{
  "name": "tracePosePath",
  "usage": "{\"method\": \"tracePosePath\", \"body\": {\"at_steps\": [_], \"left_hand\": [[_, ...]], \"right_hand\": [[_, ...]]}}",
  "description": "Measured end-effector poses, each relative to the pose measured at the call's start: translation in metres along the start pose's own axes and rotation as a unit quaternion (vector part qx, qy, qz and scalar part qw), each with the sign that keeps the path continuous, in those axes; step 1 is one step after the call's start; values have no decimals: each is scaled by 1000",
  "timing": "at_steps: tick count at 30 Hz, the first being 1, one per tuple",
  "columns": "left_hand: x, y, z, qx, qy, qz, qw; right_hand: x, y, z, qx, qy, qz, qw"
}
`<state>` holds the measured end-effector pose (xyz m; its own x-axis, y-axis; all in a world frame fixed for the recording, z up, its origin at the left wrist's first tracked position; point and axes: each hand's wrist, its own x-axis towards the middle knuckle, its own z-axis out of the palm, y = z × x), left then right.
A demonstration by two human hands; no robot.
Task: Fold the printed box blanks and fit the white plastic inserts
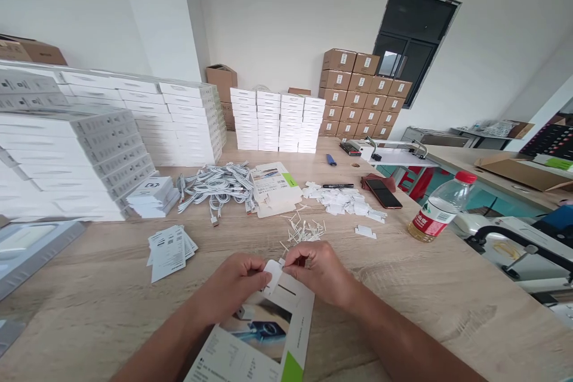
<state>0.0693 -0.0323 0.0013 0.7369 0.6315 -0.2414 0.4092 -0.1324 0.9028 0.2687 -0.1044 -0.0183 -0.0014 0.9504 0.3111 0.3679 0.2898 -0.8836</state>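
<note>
From up top, my left hand (pixel 230 286) and right hand (pixel 320 271) pinch a small white card piece (pixel 273 274), fingers (pixel 295 256) closed on it, just above a glossy unfolded printed carton (pixel 255 340) with a green strip, on a wood-grain surface (pixel 89 310). Coiled white cables (pixel 215 188) sit farther up; the carton's small print is unreadable.

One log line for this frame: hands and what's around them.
left hand: pinching white card insert | right hand: pinching same insert | under hands: printed carton blank | ahead: white cable bundle
</note>
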Motion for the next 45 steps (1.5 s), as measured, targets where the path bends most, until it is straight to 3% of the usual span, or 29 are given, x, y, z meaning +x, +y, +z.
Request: {"method": "tracePosePath", "body": {"at_steps": [7, 13, 17, 21, 26, 32, 37, 41, 45], "left_hand": [[7, -8, -4, 2, 79, -27, 997], [9, -14, -5, -32, 97, -58, 993], [8, -9, -3, -32, 95, -46, 994], [5, -6, -1, -73, 107, -49, 990], [5, -4, 4, -66, 143, 32, 987], [5, 4, 14, -29, 162, 61, 984], [4, 7, 19, -34, 160, 68, 984], [4, 6, 16, -42, 140, 53, 988], [3, 1, 3, -104, 170, -4, 980]], "right_hand": [[4, 5, -10, -19, 16, 6, 1000], [15, 34, -39, -128, 167, 27, 977], [17, 41, -49, -179, 174, 8, 968], [11, 24, -35, -178, 149, -24, 972], [1, -3, -7, -139, 68, -38, 987], [-4, -8, 7, -138, 93, -33, 985], [-4, -9, 10, -82, 110, -20, 990], [0, -11, 0, 11, 128, -1, 992], [1, -11, -12, -46, 162, -51, 984]]}}
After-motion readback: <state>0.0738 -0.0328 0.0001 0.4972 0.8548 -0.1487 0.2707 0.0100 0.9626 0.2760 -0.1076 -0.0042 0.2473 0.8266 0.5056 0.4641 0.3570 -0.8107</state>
